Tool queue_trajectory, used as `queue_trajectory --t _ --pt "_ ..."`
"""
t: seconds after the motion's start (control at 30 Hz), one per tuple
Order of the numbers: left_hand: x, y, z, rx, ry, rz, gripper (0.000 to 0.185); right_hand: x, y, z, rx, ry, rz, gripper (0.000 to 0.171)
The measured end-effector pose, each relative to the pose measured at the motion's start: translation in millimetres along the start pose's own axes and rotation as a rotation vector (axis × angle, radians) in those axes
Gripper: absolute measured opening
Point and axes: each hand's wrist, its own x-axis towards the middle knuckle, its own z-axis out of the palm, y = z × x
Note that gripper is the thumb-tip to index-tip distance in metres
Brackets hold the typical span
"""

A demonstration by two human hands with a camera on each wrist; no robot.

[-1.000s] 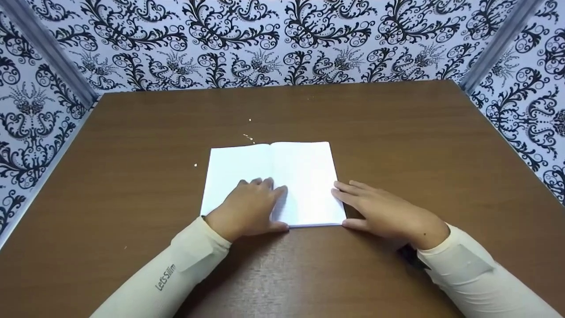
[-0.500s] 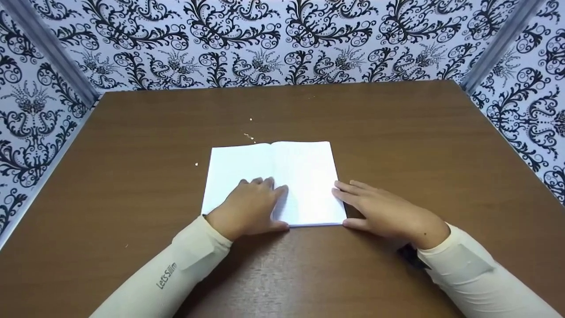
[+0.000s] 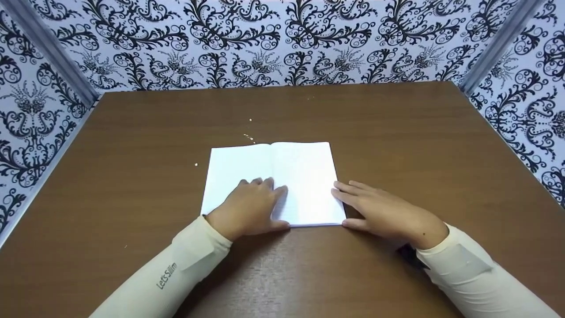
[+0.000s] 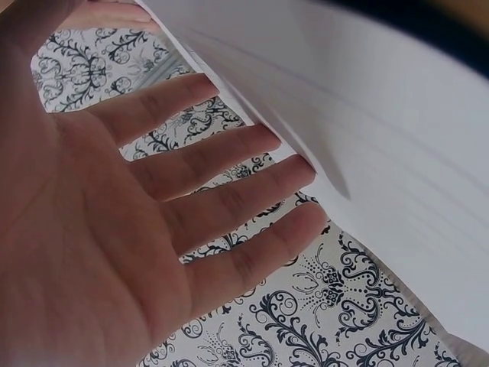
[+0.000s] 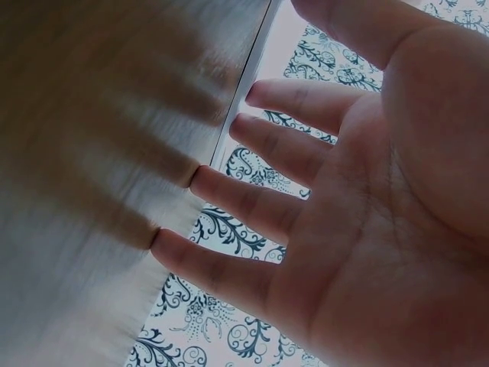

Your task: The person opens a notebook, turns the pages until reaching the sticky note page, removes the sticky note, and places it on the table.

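Note:
An open white notebook (image 3: 291, 168) lies flat in the middle of the brown table (image 3: 397, 132). My left hand (image 3: 251, 205) rests on its lower part near the spine, fingers straight, thumb at the near edge. In the left wrist view that left hand (image 4: 176, 206) has spread fingers whose tips touch the white paper (image 4: 382, 153). My right hand (image 3: 375, 210) lies flat on the table beside the notebook's right edge, its fingertips touching that edge. The right wrist view shows the right hand (image 5: 306, 206) open, straight fingers against a blurred surface. Neither hand grips anything.
Black-and-white patterned walls (image 3: 282, 39) close in the table at the back and on both sides. A few tiny white specks (image 3: 249, 138) lie on the wood just behind the notebook. Bare tabletop surrounds the notebook.

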Motion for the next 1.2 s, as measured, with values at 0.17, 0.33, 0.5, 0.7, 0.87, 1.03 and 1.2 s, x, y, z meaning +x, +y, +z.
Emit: queue_trajectory --t 0.17,0.33,0.5,0.7,0.87,1.03,1.2 --pt "0.0 0.3 -1.0 0.001 -0.023 -0.005 0.074 0.5 0.0 0.6 0.004 0.002 0.001 0.066" --pt "-0.4 0.8 -2.3 0.002 -0.052 -0.009 0.074 1.4 0.4 1.5 0.002 -0.017 0.022 0.067" --pt "-0.4 1.6 -1.7 0.013 -0.056 -0.016 0.073 1.6 0.5 1.6 0.001 -0.028 0.032 0.067" --pt "-0.1 1.6 -0.3 0.042 -0.054 -0.011 0.073 -0.1 0.6 1.3 -0.02 0.009 -0.01 0.067" --pt "0.9 1.6 0.5 0.041 -0.061 -0.008 0.073 -1.8 0.4 0.1 -0.015 0.008 -0.005 0.071" --pt "1.5 2.1 0.0 0.019 -0.065 -0.011 0.071 -0.5 0.8 -0.7 -0.024 0.031 -0.012 0.073" --pt "1.5 2.9 -1.4 -0.02 -0.07 -0.003 0.068 0.1 1.4 0.0 -0.027 0.032 -0.009 0.074"
